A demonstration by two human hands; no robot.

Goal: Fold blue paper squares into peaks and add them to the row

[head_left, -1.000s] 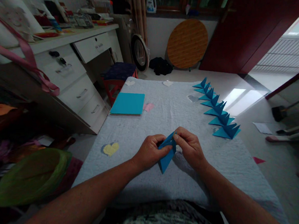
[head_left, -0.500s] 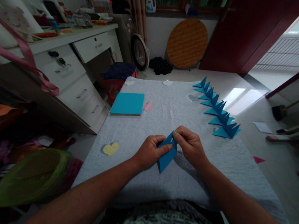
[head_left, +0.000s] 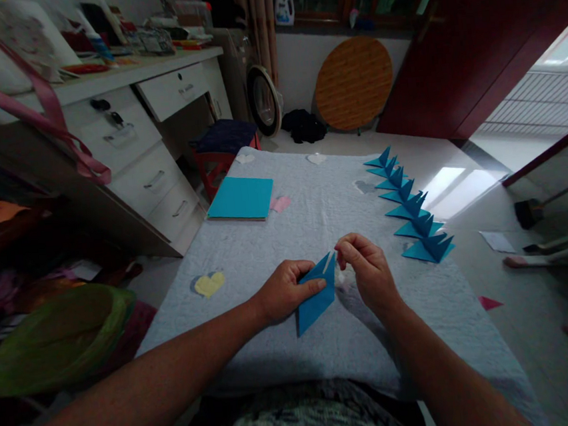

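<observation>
Head view: cloth-covered desk fills the centre of the frame. Folded blue paper at lower centre, two narrow points upward, broad point down toward lower left. Left hand grips it by the left edge, thumb flat across the front. Right hand just beside the upper points, fingers curled, thumb near forefinger; cannot tell whether fingertips touch the paper. Right of centre: row of blue origami pieces, running away toward the top. Left of centre: stack of square blue paper, pink heart at its right edge.
</observation>
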